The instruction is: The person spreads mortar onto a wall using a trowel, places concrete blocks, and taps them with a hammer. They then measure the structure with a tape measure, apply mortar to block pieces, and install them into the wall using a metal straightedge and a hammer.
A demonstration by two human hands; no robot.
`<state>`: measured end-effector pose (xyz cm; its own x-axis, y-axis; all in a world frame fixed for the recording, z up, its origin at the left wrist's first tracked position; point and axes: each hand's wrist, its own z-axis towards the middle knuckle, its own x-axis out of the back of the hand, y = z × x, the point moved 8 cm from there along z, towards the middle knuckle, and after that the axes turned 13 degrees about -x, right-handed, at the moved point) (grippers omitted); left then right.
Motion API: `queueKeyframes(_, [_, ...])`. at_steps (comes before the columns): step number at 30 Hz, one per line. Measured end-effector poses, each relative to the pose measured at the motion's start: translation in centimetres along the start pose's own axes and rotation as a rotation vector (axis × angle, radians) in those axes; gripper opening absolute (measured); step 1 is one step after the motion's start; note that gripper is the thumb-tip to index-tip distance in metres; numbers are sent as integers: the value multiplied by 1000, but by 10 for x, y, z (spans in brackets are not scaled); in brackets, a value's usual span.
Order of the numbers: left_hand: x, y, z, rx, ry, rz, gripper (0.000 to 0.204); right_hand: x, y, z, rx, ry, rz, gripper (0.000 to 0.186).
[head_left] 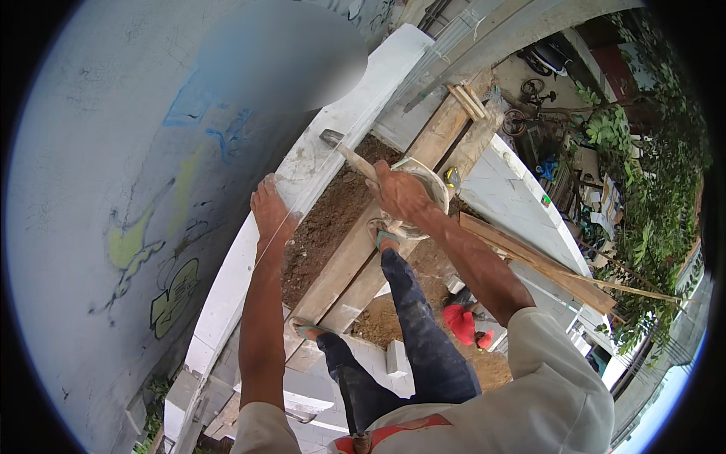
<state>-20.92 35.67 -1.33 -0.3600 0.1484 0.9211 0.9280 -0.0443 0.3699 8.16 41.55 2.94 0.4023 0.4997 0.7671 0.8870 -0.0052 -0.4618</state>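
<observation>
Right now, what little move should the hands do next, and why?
Maybe the right hand could gently tap the white wall top with the wooden-handled tool: it grips the handle, the tool's head overlaps the wall in this view, and the left hand rests apart from that head.

Head view: wide fisheye, left of pair, worn on my head. Faces steeply down over my shirt (560, 371), trousers (431, 333) and planks (344, 276). Near range: my left hand (271, 208), my right hand (402, 193), mid-picture. Outer field: grey wall (106, 151) at left, plants (654, 234) at right, edges bowed.
</observation>
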Motion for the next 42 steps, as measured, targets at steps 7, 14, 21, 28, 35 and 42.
queueKeyframes(7, [4, 44, 59, 186, -160, 20, 134, 52, 29, 1, -98, 17, 197, 35])
queueKeyframes(14, [-17, 88, 162, 83, -37, -87, 129, 128, 50, 96, -116, 229, 202, 41])
queueKeyframes(21, [-24, 86, 171, 116, -68, -128, 117, 159, 100, 156, -177, 199, 96, 42])
queueKeyframes(28, [-22, 93, 171, 116, -74, -101, 115, 171, 120, 154, -148, 273, -58, 39])
queueKeyframes(35, [-18, 90, 170, 112, -46, -100, 114, 175, 114, 149, -155, 279, -49, 40])
queueKeyframes(42, [-20, 84, 169, 95, -17, -165, 102, 158, 93, 153, -163, 256, -46, 42])
